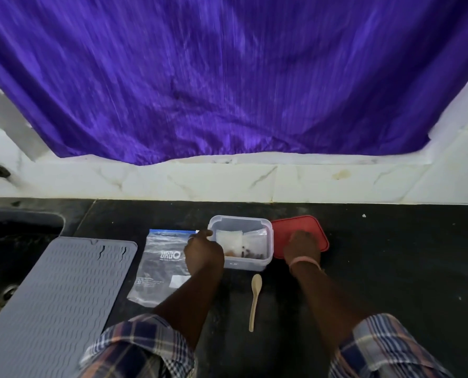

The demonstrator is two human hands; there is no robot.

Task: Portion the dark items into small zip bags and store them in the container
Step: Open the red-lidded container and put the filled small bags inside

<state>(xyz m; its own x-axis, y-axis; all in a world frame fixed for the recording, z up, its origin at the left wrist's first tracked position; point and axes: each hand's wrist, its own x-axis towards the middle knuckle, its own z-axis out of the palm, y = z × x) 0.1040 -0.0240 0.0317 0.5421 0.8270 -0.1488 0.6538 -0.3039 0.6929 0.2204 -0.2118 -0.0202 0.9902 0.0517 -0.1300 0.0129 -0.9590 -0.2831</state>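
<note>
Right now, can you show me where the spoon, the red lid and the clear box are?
spoon [255, 301]: head view, on the middle of its handle.
red lid [316, 229]: head view, on its far right corner.
clear box [239, 220]: head view, on its far rim.

Home kitchen, black stone counter [377, 255], sink [14, 241], tiled backsplash [227, 184]
</note>
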